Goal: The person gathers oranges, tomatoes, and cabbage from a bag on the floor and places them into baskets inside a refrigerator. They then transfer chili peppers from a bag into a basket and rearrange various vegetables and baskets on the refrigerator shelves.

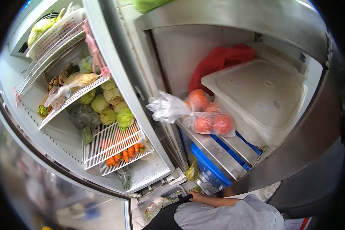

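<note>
At the bottom, a bare forearm comes out of a grey sleeve (222, 214). It ends at my right hand (197, 196), beside the edge of a black apron (170, 214). The hand is small and partly covered, so its finger position and anything in it cannot be made out. Close by are a plastic tub (178, 189) with bagged greens and a yellowish bag (193, 171). Above, a knotted clear bag of tomatoes (212, 119) rests on a metal ledge beside a lidded white container (260, 96). My left hand is not in view.
At left stands an open fridge with wire shelves (103, 151), holding cabbages (111, 96), carrots (128, 153) and a white basket (61, 32). Its glass door (84, 207) swings out below. A red bag (222, 61) and a blue-rimmed bin (211, 166) are at the steel counter.
</note>
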Available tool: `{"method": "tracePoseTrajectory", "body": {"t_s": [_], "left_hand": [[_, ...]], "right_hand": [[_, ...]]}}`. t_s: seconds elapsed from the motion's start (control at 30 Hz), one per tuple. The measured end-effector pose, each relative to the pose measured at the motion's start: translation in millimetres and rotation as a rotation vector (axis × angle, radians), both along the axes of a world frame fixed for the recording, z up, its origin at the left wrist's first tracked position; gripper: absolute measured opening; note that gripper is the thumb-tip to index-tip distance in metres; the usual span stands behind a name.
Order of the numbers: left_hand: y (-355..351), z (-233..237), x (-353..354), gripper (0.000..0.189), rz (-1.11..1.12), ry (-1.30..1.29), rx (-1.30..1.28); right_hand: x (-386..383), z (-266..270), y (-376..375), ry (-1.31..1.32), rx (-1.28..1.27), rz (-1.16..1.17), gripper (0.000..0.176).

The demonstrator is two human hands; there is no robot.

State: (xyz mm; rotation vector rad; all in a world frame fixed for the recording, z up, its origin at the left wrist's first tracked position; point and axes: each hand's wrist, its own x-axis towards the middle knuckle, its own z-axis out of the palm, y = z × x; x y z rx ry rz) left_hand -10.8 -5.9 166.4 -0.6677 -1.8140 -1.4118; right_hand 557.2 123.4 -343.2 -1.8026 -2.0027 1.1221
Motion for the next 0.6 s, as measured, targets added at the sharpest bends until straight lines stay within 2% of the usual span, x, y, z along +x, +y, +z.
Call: {"method": "tracePoseTrajectory", "body": {"t_s": [0.1, 0.17, 0.2, 0.27, 0.3, 0.33, 0.37, 0.4, 0.43, 0.47, 0.5, 0.53, 0.6], "left_hand": [[0, 10, 7, 0.092, -0.038, 0.078, 0.025], [-2, 4, -8, 0.091, 0.016, 0.316, -0.015], [12, 3, -11, 0.066, -0.233, 0.048, 0.204], [13, 13, 6, 0.070, -0.163, 0.233, 0.136], [9, 11, -2, 0.073, -0.143, 0.324, 0.087], [4, 6, -11, 0.073, -0.104, 0.313, 0.107], [0, 1, -21, 0.079, -0.185, 0.343, 0.086], [-3, -4, -32, 0.085, -0.272, 0.374, 0.063], [-7, -11, -44, 0.085, -0.247, 0.367, 0.078], [-11, -18, -57, 0.088, -0.370, 0.375, 0.107], [-15, -22, -69, 0.091, -0.496, 0.383, 0.133], [-20, -26, -77, 0.095, -0.446, 0.398, 0.100], [-26, -24, -78, 0.094, -0.453, 0.405, 0.038]], "right_hand": [[-1, 18, -1, 0.062, -0.048, 0.058, 0.060], [-6, 27, 9, 0.074, 0.025, -0.084, 0.059], [-10, 40, 19, 0.089, 0.075, -0.097, 0.059], [-22, 61, 52, 0.117, 0.184, -0.162, 0.058], [-28, 72, 75, 0.132, 0.393, -0.117, 0.050], [-39, 108, 95, 0.213, 0.481, -0.155, 0.044], [-52, 168, 116, 0.299, 0.563, -0.197, 0.039], [-60, 206, 142, 0.350, 0.621, -0.218, 0.035], [-69, 248, 167, 0.402, 0.676, -0.242, 0.032], [-85, 324, 173, 0.346, 0.769, -0.225, 0.031], [-98, 372, 187, 0.352, 0.976, -0.171, 0.031], [-112, 417, 201, 0.391, 1.055, -0.144, 0.029], [-154, 529, 205, 0.457, 1.223, 0.049, 0.021]]}}
